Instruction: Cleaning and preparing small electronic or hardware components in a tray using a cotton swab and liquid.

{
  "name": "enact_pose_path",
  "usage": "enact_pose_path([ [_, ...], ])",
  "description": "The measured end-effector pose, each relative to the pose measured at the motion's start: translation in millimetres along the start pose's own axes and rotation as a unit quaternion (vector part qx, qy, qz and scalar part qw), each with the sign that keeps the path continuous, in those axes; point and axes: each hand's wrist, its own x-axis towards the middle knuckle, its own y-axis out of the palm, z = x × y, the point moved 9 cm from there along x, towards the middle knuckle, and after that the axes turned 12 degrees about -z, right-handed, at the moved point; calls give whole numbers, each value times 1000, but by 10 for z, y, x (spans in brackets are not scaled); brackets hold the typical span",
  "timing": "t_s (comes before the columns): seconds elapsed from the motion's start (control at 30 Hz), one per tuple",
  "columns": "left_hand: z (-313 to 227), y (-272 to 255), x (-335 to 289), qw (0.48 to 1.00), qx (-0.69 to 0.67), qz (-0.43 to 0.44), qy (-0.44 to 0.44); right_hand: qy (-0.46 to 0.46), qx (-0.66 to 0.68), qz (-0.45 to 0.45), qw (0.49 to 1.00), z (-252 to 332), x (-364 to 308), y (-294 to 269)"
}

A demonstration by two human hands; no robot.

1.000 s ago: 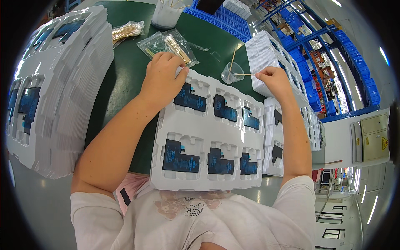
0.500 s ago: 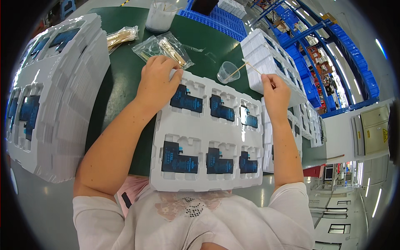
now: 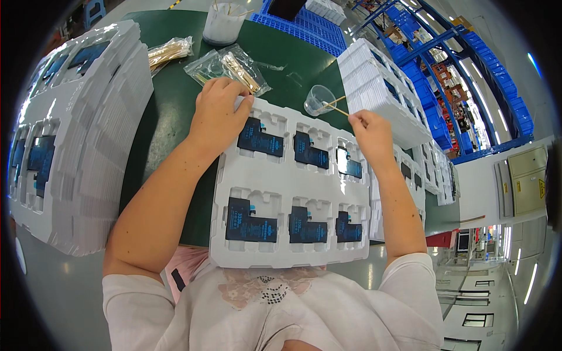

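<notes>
Tilted in front of me is a white plastic tray (image 3: 281,181) with black L-shaped battery packs (image 3: 253,220) in its moulded pockets. At its far left corner my left hand (image 3: 221,111) is closed round the edge, fingertips beside a clear bag of swabs (image 3: 238,69). My right hand (image 3: 372,133) pinches a thin cotton swab (image 3: 340,109), whose far end reaches into a small clear plastic cup (image 3: 317,98) behind the tray. Another stick leans out of that cup. The held swab's tip is hard to make out against the cup.
A tall stack of white trays (image 3: 111,128) rises at the left, and more tray stacks (image 3: 366,79) stand at the right. Farther back on the green table (image 3: 170,88) are another swab bag (image 3: 170,52) and a whitish tub (image 3: 222,26) with sticks in it.
My right hand has come left and slightly down, bringing the swab's end from above and right of the cup into it. My left hand stays at the tray corner.
</notes>
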Motion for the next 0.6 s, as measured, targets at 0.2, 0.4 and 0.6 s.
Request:
enact_pose_path([
  [0.2, -8, -21, -28, 1000, -11, 1, -12, -13, -10, 56, 998, -19, -79, 109],
  [0.4, 12, -44, -35, 1000, -6, -8, -7, 267, 314, 17, 911, -482, -136, 17],
  [0.6, 31, -224, 149, 1000, 2, -1, -27, 216, 498, 9, 840, 199, -310, -337],
])
